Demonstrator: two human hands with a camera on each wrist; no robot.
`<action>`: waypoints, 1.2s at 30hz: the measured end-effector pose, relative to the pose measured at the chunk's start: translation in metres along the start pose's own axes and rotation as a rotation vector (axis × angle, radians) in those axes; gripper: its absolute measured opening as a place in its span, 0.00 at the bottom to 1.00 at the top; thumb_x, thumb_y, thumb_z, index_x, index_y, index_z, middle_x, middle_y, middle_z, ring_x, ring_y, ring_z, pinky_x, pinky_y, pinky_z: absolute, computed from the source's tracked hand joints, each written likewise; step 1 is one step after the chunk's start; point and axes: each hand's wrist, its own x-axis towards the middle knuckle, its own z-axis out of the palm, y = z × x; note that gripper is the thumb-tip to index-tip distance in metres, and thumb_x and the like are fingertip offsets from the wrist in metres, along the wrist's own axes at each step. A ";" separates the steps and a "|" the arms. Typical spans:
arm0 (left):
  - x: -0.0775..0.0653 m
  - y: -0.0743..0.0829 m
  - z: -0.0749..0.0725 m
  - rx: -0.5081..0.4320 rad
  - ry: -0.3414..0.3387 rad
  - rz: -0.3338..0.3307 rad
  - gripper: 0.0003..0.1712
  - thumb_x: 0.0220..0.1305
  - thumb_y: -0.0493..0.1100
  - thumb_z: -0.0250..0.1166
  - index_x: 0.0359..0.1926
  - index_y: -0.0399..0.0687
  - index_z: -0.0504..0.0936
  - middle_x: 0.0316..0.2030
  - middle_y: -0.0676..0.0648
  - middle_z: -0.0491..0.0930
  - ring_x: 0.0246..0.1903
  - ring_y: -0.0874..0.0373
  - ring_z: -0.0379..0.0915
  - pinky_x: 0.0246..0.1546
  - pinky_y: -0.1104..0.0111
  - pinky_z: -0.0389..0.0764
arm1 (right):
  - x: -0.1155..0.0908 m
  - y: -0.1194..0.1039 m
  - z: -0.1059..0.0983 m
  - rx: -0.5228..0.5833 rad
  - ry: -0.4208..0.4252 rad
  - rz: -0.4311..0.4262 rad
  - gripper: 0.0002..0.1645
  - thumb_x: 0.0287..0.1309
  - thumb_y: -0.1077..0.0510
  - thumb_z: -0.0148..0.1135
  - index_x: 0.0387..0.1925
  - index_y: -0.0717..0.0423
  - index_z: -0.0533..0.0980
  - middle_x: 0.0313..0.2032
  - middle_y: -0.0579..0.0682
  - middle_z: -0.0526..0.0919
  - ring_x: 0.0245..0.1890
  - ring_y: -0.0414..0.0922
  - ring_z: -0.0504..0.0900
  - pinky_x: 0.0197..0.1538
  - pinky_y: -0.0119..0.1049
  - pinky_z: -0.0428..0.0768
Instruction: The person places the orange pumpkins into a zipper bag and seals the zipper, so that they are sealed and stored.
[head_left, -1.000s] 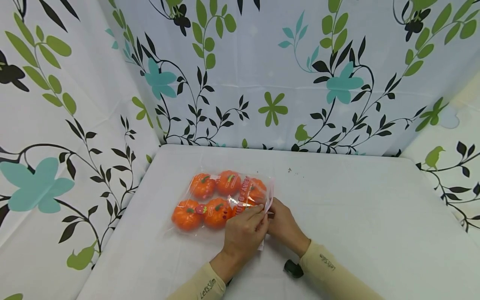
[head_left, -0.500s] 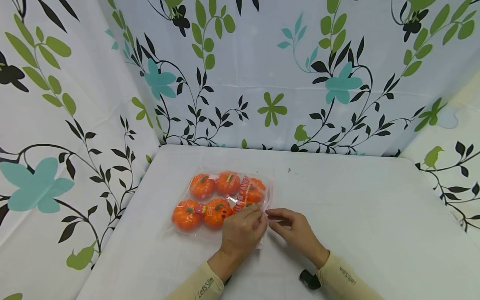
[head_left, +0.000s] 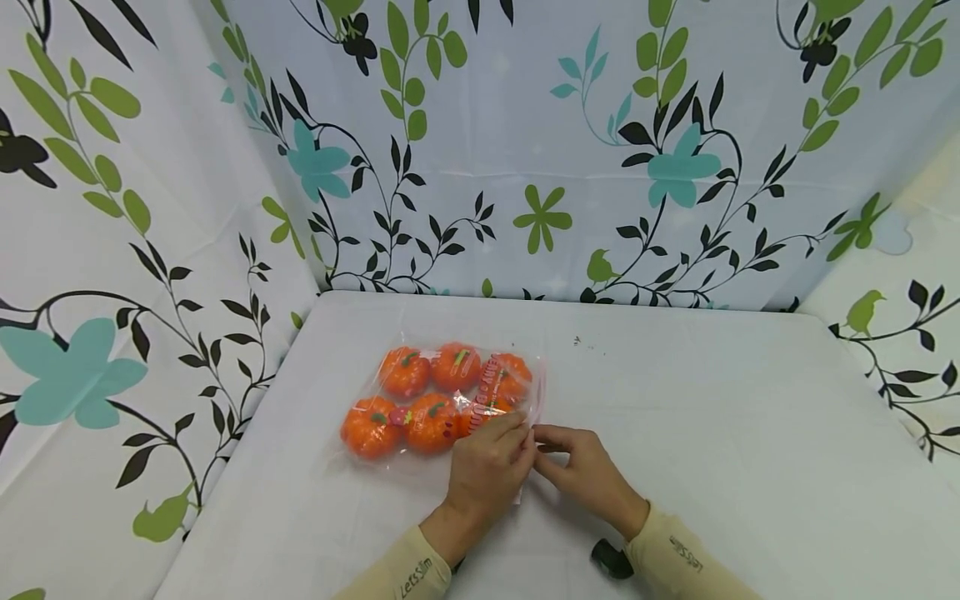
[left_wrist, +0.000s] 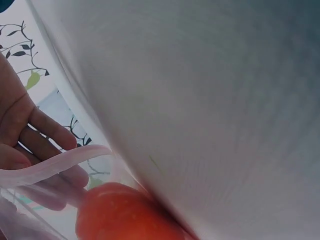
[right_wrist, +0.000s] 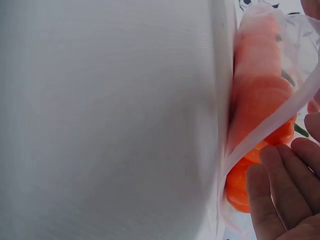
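A clear zip bag [head_left: 541, 383] with red print and a pale pink edge lies flat, left of the table's middle. Inside it are several small orange pumpkins [head_left: 405, 372] with green stems, in two rows. My left hand [head_left: 487, 467] pinches the near right corner of the bag, partly covering one pumpkin. Right beside it, my right hand [head_left: 592, 471] pinches the bag's pink edge between thumb and forefinger. The left wrist view shows the zip strip [left_wrist: 65, 159] crossing in front of the right hand's fingers [left_wrist: 52, 131]. In the right wrist view the strip arches above the pumpkins.
White cloth covers the table [head_left: 712, 400], with a few dark specks [head_left: 577, 341] near the far side. Leaf-patterned curtains [head_left: 480, 150] enclose the back and sides. A small black device [head_left: 611, 559] sits at my right wrist.
The right hand has drawn back from the bag's edge toward the near side, and its thumb and forefinger now meet the edge closer to me. The left hand and bag have barely shifted.
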 end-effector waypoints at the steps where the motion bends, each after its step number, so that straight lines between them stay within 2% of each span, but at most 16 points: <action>1: 0.000 0.000 0.000 -0.002 0.000 0.001 0.07 0.51 0.36 0.77 0.34 0.39 0.91 0.38 0.45 0.89 0.39 0.56 0.87 0.39 0.66 0.85 | 0.001 0.000 0.000 0.002 -0.004 -0.003 0.18 0.64 0.57 0.68 0.55 0.55 0.83 0.52 0.47 0.86 0.51 0.43 0.84 0.53 0.44 0.83; 8: -0.002 0.000 0.000 0.044 -0.031 0.004 0.09 0.49 0.37 0.78 0.33 0.40 0.92 0.36 0.47 0.89 0.35 0.57 0.87 0.36 0.67 0.86 | 0.000 0.002 -0.003 0.002 -0.014 0.020 0.18 0.64 0.57 0.68 0.55 0.56 0.83 0.52 0.46 0.86 0.52 0.43 0.84 0.53 0.43 0.83; 12: -0.003 -0.001 -0.001 0.081 -0.093 0.043 0.11 0.48 0.41 0.79 0.33 0.43 0.91 0.37 0.49 0.88 0.35 0.58 0.86 0.34 0.67 0.86 | -0.006 0.005 -0.008 -0.011 0.009 0.055 0.19 0.62 0.62 0.68 0.55 0.56 0.83 0.51 0.46 0.87 0.51 0.44 0.85 0.53 0.45 0.83; 16: -0.005 -0.002 -0.007 0.105 -0.212 0.077 0.16 0.50 0.49 0.80 0.37 0.44 0.91 0.41 0.49 0.88 0.40 0.58 0.86 0.37 0.66 0.86 | -0.011 0.007 -0.014 -0.040 0.041 0.110 0.19 0.62 0.63 0.67 0.55 0.53 0.84 0.50 0.46 0.87 0.48 0.44 0.86 0.52 0.45 0.83; 20: -0.006 -0.002 -0.014 0.147 -0.354 0.082 0.21 0.55 0.54 0.77 0.42 0.43 0.90 0.47 0.47 0.87 0.46 0.55 0.85 0.46 0.65 0.84 | -0.013 0.010 -0.019 -0.045 0.064 0.171 0.16 0.64 0.61 0.67 0.53 0.52 0.85 0.48 0.45 0.88 0.44 0.40 0.87 0.49 0.40 0.84; 26: -0.007 0.001 -0.024 0.244 -0.580 0.118 0.32 0.63 0.63 0.68 0.54 0.41 0.85 0.58 0.43 0.80 0.57 0.51 0.77 0.61 0.60 0.75 | -0.016 0.010 -0.024 0.047 0.084 0.223 0.13 0.65 0.57 0.67 0.49 0.56 0.84 0.42 0.42 0.89 0.41 0.40 0.88 0.46 0.33 0.83; 28: -0.006 0.003 -0.028 0.251 -0.631 0.121 0.36 0.64 0.65 0.66 0.58 0.40 0.82 0.60 0.43 0.78 0.60 0.50 0.75 0.65 0.59 0.71 | -0.016 0.009 -0.024 0.074 0.078 0.237 0.13 0.66 0.54 0.67 0.46 0.57 0.85 0.38 0.42 0.89 0.39 0.42 0.89 0.42 0.33 0.84; 30: -0.005 0.004 -0.034 0.241 -0.648 0.124 0.38 0.64 0.66 0.65 0.61 0.40 0.80 0.61 0.43 0.78 0.61 0.50 0.73 0.66 0.59 0.69 | -0.016 0.007 -0.024 0.093 0.064 0.252 0.12 0.67 0.53 0.66 0.43 0.57 0.85 0.34 0.42 0.89 0.36 0.44 0.89 0.39 0.34 0.84; 32: -0.002 0.006 -0.040 0.218 -0.636 0.138 0.39 0.63 0.65 0.66 0.63 0.41 0.79 0.60 0.44 0.79 0.61 0.50 0.74 0.66 0.60 0.69 | -0.016 0.005 -0.023 0.121 0.040 0.272 0.13 0.67 0.52 0.65 0.39 0.58 0.86 0.30 0.43 0.89 0.33 0.46 0.89 0.35 0.36 0.85; 36: 0.004 0.008 -0.051 0.174 -0.600 0.163 0.36 0.60 0.63 0.70 0.59 0.42 0.81 0.54 0.48 0.83 0.56 0.53 0.78 0.62 0.62 0.74 | -0.016 -0.001 -0.020 0.189 -0.012 0.304 0.15 0.69 0.53 0.63 0.34 0.62 0.85 0.27 0.47 0.88 0.31 0.47 0.88 0.31 0.39 0.85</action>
